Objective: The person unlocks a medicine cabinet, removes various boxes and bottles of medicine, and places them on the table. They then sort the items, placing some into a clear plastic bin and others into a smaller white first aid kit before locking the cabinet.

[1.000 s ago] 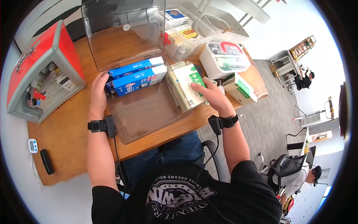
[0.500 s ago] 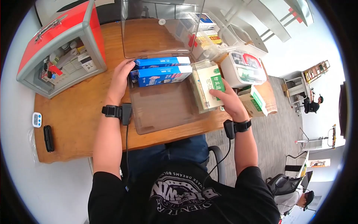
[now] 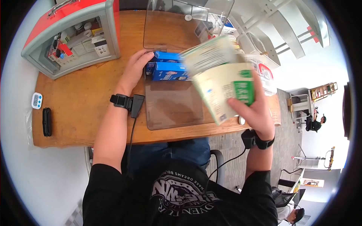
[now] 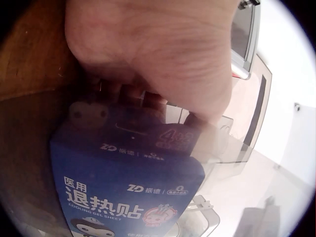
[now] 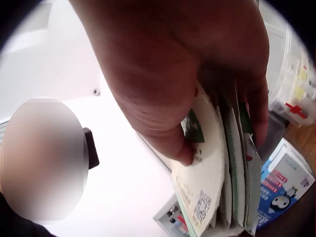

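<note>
aloft, right hand (image 3: 258, 113) pinches tilted cartons (image 3: 223, 88); left hand (image 3: 134, 71), curled, seemingly grips the tinted case (image 3: 171, 105).

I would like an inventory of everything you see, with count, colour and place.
Table: one, brown, centre
Smoky case: one, brownish transparent, open on table
Packets: several, cream and green, held above case
Blue boxes: two, blue, inside case
Cabinet: one, red and grey, table's left
Timer: one, white, table's left edge
Slim object: one, black, beside timer
Red-handled container: one, white, table's right
Stacked boxes: several, mixed colours, behind case
Other people: two, right background
Shirt: one, black, bottom centre
Wrist cameras: two, black, one each wrist
Left hand: one, bare, at case's left edge
Right hand: one, bare, gripping packets
</note>
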`<state>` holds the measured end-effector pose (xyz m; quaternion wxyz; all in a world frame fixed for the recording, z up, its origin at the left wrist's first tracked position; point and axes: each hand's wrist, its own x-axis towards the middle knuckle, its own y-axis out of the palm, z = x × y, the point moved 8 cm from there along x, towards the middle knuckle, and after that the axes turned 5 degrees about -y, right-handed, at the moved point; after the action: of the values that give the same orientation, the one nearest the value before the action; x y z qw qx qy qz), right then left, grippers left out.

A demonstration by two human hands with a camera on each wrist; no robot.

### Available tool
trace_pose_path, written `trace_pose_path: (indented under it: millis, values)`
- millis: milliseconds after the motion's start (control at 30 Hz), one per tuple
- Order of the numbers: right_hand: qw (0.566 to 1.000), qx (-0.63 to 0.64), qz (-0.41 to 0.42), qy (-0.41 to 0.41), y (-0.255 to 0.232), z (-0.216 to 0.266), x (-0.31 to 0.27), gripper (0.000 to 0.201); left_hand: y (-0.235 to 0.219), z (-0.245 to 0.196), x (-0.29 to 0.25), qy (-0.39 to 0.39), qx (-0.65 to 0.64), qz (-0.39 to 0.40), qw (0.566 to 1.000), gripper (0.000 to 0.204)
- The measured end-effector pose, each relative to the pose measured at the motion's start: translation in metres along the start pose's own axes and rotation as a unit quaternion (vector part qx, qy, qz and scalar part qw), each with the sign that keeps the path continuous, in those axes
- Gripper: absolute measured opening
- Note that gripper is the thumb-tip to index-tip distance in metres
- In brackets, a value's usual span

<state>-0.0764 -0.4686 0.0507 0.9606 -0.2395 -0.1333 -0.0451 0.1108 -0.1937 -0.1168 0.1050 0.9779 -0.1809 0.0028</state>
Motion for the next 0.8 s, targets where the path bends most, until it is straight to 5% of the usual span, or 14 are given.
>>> trace_pose_path:
  millis: [67,167,400,800]
  values:
    - [0.956,-0.137,0.192,-0.174,0.054,0.035,0.014,0.085,0.001,0.002,0.000,-0.015,-0.006,0.017,1.000,0.043]
    - [0.915,-0.202,0.280,-0.210,0.094,0.026,0.023,0.083,0.002,0.004,0.001,-0.007,-0.012,0.011,1.000,0.040]
    - [0.853,-0.357,0.234,-0.299,0.109,0.014,0.046,0.075,0.001,0.003,0.000,-0.015,-0.004,0.002,1.000,0.041]
    - [0.822,-0.466,0.217,-0.245,0.104,0.025,0.038,0.063,0.003,0.000,0.000,-0.010,-0.008,0.004,1.000,0.045]
